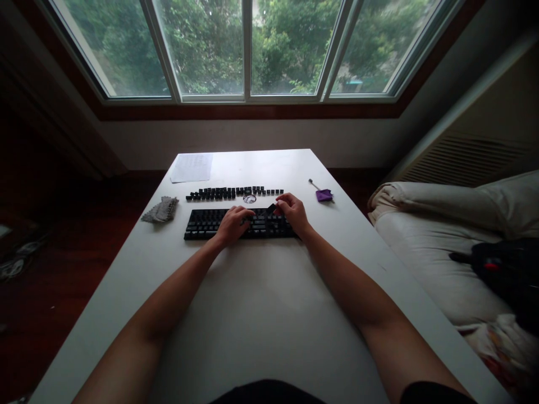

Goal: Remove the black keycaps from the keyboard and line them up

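Keyboard (202, 224), black, set crosswise on the white table (261, 314), past both bare forearms and toward the far half. Pinned near its centre by the left hand (233, 224), lying palm down with fingers loosely bent over the keys, clasping nothing. Met at its right end by the right hand (295, 214), fingertips pinched on a small dark keycap (272, 209) held at the top rows; too small to tell whether seated or free. Likely trouble right there: slipping out of the pinch and skittering over the smooth top, or going down crooked under off-centre pressure and straining the stem beneath. Possible too, as a judgement: board sliding sideways once freed of the steadying palm. Just behind, a long row of loose keycaps (233, 193) with a small round ring (250, 198) close against it; easily scattered by a careless knuckle or wrist, order lost. Left of the board, a crumpled grey cloth (161, 210); right of it, a purple piece (324, 195) with a thin handle, apart from the hand. Farther back, a sheet of paper (191, 167) near the far left corner. Beyond, only dim daylight from the window (248, 50), leaving small dark parts hard to pick out against dark keys, one more cause for a misplaced cap.
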